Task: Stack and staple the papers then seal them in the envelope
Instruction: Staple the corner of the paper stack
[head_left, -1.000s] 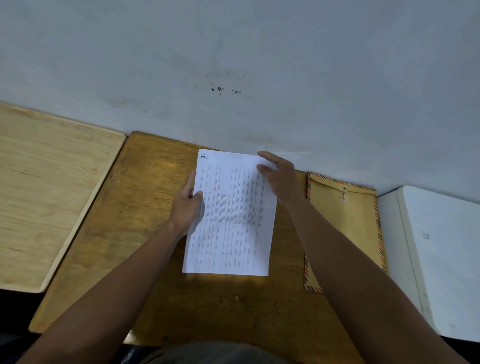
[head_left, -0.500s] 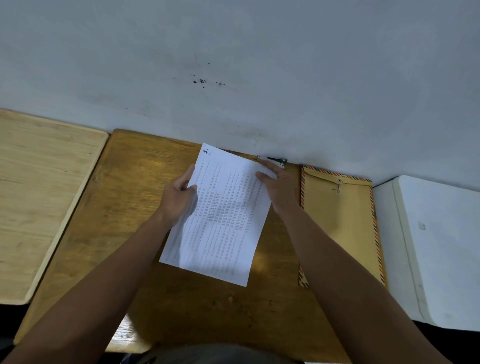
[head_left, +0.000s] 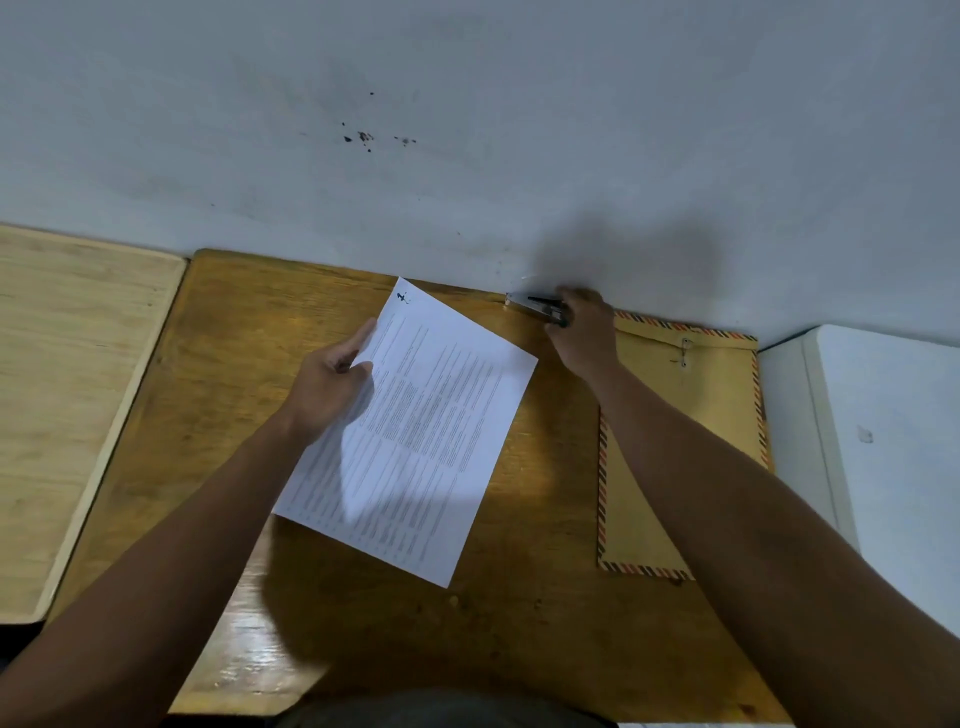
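A stack of printed white papers (head_left: 431, 431) is tilted clockwise over the middle of the brown wooden desk (head_left: 228, 332). My left hand (head_left: 327, 384) pinches its left edge near the top. A small stapler (head_left: 540, 307), silver with a dark top, lies at the desk's back edge against the wall. My right hand (head_left: 582, 338) is on the stapler's right end, fingers closing around it. A brown envelope (head_left: 711, 395) with a striped border and a string clasp lies flat at the right, partly under my right forearm.
A grey wall (head_left: 467, 130) rises directly behind the desk. A lighter wooden table (head_left: 62, 395) adjoins on the left. A white box-like surface (head_left: 893, 447) stands at the right, next to the envelope.
My right hand left the papers' top right corner and went back to the stapler by the wall. The papers rotated clockwise, now held by my left hand alone.
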